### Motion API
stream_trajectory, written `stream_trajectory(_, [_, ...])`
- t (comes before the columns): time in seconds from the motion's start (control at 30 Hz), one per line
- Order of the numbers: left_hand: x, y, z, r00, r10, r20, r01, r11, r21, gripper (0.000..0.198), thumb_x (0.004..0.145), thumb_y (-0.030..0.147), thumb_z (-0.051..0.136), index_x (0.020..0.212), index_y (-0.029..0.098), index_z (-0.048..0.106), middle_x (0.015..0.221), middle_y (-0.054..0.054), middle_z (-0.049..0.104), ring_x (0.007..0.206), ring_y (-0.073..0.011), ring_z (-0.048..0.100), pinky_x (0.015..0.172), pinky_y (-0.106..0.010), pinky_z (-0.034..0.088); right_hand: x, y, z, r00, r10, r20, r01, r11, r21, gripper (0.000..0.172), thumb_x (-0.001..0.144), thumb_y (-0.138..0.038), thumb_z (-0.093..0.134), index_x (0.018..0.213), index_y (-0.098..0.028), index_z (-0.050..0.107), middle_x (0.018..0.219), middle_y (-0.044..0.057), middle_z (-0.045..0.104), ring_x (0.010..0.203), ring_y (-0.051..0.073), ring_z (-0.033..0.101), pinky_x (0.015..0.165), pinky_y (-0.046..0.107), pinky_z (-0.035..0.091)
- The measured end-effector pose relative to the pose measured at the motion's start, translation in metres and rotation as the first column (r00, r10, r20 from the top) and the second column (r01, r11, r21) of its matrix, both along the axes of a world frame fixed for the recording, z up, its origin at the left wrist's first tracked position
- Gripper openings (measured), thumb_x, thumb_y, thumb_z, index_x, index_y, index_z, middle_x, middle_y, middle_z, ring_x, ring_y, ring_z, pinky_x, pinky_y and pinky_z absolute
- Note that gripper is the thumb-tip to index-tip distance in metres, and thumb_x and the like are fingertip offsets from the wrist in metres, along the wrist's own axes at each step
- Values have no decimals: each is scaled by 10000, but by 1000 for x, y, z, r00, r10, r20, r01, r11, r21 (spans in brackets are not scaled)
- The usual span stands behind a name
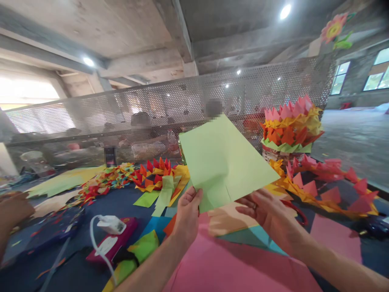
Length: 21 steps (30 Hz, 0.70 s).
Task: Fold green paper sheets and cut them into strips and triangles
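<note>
A light green sheet of paper is held up in front of me above the table. My left hand pinches its lower left edge, thumb on the front. My right hand is at the sheet's lower right edge, fingers curled and slightly blurred, touching the paper. Under my hands lie large pink, orange and teal sheets.
A stacked paper basket of pink, yellow, orange and green folded points stands at the right, with loose folded pieces around it. More folded pieces lie at centre left. A white charger on a magenta case sits near left. Another person's hand shows at far left. A perforated metal screen runs behind.
</note>
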State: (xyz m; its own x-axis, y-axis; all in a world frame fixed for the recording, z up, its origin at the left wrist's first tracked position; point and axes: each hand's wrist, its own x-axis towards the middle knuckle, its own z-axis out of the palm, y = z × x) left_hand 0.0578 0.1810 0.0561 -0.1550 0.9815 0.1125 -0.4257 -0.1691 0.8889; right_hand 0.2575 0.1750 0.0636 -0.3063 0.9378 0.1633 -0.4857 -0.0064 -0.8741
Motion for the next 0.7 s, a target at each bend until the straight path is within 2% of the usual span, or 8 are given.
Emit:
stream_trajectory(0.1, [7,-5,-2,999,-25,28,25,999,23,327,727,315,737,1032,218,670,980,-33,735,921,-190,676,785,-271,513,-8,-4,-11,984,86,159,-89,996,16,311,793,-417,715,1044,-239,668,1041,55,691,1004,212,643,774,298,545])
stream_trajectory(0.2, [14,-10,-3,999,-45,29,44,998,42,367,744,332,735,1081,208,659,997,-48,734,966,-211,665,808,-289,511,-11,-2,-21,972,94,214,-94,996,-11,304,780,-447,718,912,-174,721,912,80,718,917,216,671,737,291,550])
stream_trajectory(0.33, [17,-14,-1,999,-32,-1,32,999,33,386,726,354,754,1067,199,666,1018,-56,730,995,-223,653,815,-292,509,-11,1,-24,973,88,213,-84,996,-30,299,766,-441,728,870,-161,745,867,87,731,855,223,684,722,318,556])
stream_trajectory(0.5, [16,-15,-2,998,-35,-46,37,999,38,360,750,369,733,1075,229,669,1004,-38,732,988,-204,652,806,-279,508,-9,2,-24,986,11,167,7,994,-105,306,686,-406,796,887,-181,750,828,64,747,769,217,705,634,299,563])
stream_trajectory(0.7, [17,-13,-6,995,-93,-20,94,994,55,305,795,331,697,1088,251,667,1047,-26,721,989,-189,649,794,-267,509,-8,3,-26,983,-26,182,53,988,-143,286,709,-383,786,891,-168,738,852,62,744,773,213,714,621,278,573])
